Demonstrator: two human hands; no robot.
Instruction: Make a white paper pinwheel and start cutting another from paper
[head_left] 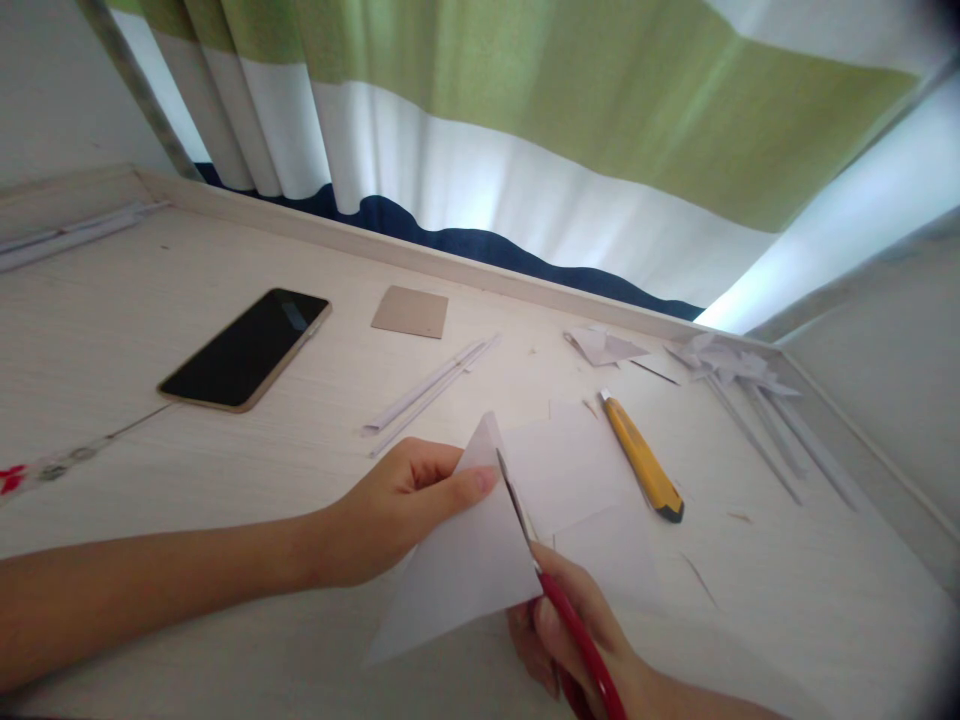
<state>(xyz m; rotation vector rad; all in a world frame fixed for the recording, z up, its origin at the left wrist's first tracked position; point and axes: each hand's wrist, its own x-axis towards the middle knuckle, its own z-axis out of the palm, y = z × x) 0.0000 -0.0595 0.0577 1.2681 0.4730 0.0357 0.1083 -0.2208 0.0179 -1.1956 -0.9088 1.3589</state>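
A white sheet of paper (465,570) with a pointed top is pinched between the thumb and fingers of my left hand (412,500). My right hand (577,620) is closed on red-handled scissors (574,625). The scissor blades lie along the right edge of the sheet, close to my left thumb. Other white paper pieces (570,465) rest on the table just beyond and to the right of the scissors. The fingers of my left hand behind the sheet are partly hidden.
A phone (246,350) with a strap lies left. Beyond my hands are a cardboard square (411,312) and rolled paper sticks (431,390). A yellow cutter (641,458), a folded paper piece (604,347) and paper pinwheel-like shapes on sticks (739,370) lie right. A raised ledge (420,262) borders the table.
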